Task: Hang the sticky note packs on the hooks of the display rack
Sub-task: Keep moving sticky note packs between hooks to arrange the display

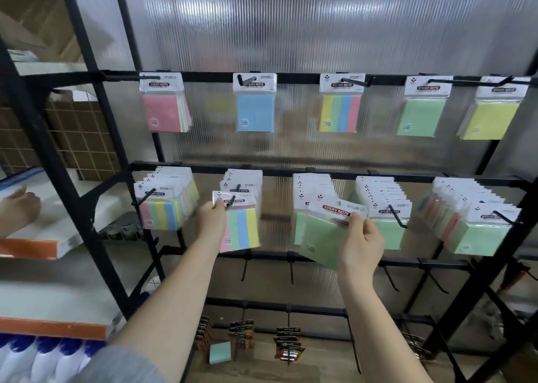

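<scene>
A person stands in front of a black display rack [291,77] with rows of hooks. The left hand [210,219] pinches the top left corner of a striped pack [241,225] of sticky notes, with pink, green, blue and yellow stripes. The white top of this pack is at the tip of a hook [233,201] in the middle row, in front of more packs hanging there.

The right hand [361,237] holds a green pack [323,237] by its white top card, fingers curled around it. This pack is tilted and sits in front of the next bunch of packs to the right. It is not on a hook.

The top row has five hooks with packs: pink, blue, striped, green and yellow. The middle row is full of thick bunches of packs. Lower down, some hooks are bare, and some dark packs [286,345] hang near the floor. A small blue-green pad [219,352] lies down there too.

On the far left, another hand [20,208] rests on a white shelf [58,225].
</scene>
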{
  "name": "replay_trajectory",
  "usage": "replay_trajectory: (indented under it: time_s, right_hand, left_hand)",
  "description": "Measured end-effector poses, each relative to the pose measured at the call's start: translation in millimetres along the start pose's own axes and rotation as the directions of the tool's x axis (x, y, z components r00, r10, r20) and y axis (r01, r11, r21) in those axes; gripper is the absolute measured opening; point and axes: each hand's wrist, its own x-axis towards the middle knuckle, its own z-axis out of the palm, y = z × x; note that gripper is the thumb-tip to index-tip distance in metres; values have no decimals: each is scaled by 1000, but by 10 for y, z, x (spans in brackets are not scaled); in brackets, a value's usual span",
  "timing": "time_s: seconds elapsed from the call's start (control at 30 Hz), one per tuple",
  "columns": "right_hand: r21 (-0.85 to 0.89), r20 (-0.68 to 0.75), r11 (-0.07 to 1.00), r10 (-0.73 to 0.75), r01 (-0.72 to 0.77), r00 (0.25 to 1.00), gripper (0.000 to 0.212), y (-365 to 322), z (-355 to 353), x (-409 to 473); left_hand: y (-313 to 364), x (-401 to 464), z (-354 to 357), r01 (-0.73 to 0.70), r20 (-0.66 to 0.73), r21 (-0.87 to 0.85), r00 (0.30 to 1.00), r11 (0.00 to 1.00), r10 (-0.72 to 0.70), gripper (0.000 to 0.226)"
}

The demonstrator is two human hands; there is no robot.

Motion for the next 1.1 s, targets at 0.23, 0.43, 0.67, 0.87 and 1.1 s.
replay_trajectory:
  time_s: [0.23,0.43,0.67,0.87,1.1]
  right_hand:
    - [29,-69,1000,3,-1,998,41,-85,-229,-93]
    - [32,-119,999,8,-4,993,41,-122,-408,-68]
    - [109,-115,994,4,9,993,37,-246,-637,100]
    - [106,-61,992,-61,67,996,40,-270,-976,537]
    - [83,36,986,-150,147,988,42,-487,-1521,1288]
  left_hand:
    - [62,-496,-149,-139,-112,16,984,990,140,41]
    - [250,-762,-152,-229,-83,49,969,972,233,41]
    - [509,-1041,83,-284,-38,12,958,959,284,39]
    - [745,-1212,467,-326,-77,2,942,945,326,40]
    - [1059,-1617,1165,-370,-172,52,912,928,373,43]
